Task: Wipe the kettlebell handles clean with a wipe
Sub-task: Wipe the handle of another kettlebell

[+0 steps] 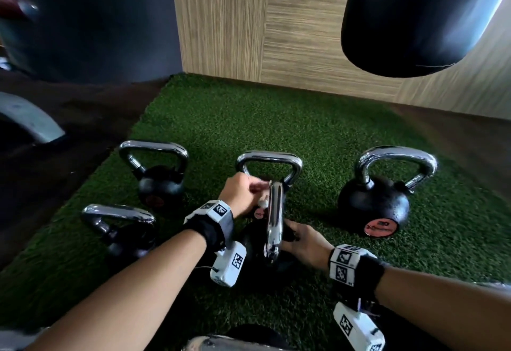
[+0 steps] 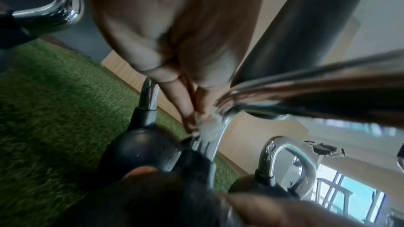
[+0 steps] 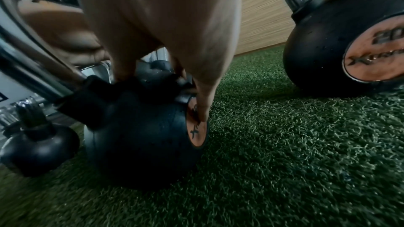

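Note:
Several black kettlebells with chrome handles stand on green turf. The nearest centre kettlebell shows its handle edge-on in the head view. My left hand pinches a small white wipe against the far end of that handle; the left wrist view shows my fingertips pressing the wipe onto the chrome. My right hand clasps the black ball of the same kettlebell just under the handle, thumb on one side and fingers reaching down to its orange label.
Around it stand other kettlebells: back left, front left, one behind the wiped handle, and a larger one at right. A black punch bag hangs at upper right. A wood-panel wall borders the turf.

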{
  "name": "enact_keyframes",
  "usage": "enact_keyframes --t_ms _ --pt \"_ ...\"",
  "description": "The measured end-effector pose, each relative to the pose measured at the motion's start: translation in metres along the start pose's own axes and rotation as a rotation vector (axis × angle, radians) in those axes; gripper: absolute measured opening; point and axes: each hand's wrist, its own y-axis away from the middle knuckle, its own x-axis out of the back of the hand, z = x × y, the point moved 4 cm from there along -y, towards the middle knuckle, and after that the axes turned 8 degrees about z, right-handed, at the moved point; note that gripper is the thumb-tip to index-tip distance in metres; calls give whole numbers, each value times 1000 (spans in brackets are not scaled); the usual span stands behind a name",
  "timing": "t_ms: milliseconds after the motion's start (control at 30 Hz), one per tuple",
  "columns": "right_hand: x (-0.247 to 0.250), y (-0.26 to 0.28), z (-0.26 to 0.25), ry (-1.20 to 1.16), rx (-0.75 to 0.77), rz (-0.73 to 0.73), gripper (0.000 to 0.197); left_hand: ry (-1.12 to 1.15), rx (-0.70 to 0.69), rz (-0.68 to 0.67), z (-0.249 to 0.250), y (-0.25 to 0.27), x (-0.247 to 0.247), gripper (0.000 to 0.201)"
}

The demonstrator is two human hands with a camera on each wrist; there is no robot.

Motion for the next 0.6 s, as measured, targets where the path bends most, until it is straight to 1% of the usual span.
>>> enact_keyframes --t_ms 100,167,233,300,367,400,467,500,600 --pt "0 -2 1 -10 9 -13 50 67 -73 70 3 2 2 21" --pt "-1 -4 4 -10 3 -18 52 90 -67 67 2 4 1 23" --pt "-3 -6 7 -35 -2 -17 54 189 -50 28 4 3 4 24" --pt "-4 -7 9 -85 5 -17 63 291 -81 -18 8 5 12 25" --pt "-4 -7 11 -108 15 -25 70 401 -76 -98 9 11 19 26" --pt "-4 -8 11 -105 22 -28 67 436 -65 -149 9 15 22 27" --pt "-3 -8 12 -84 32 -24 59 431 -53 -219 10 21 27 27" --pt "-2 -8 11 -82 33 -18 60 421 -41 -224 11 22 29 27" --pt "-2 -12 14 -85 50 6 80 407 31 -171 18 22 29 27"
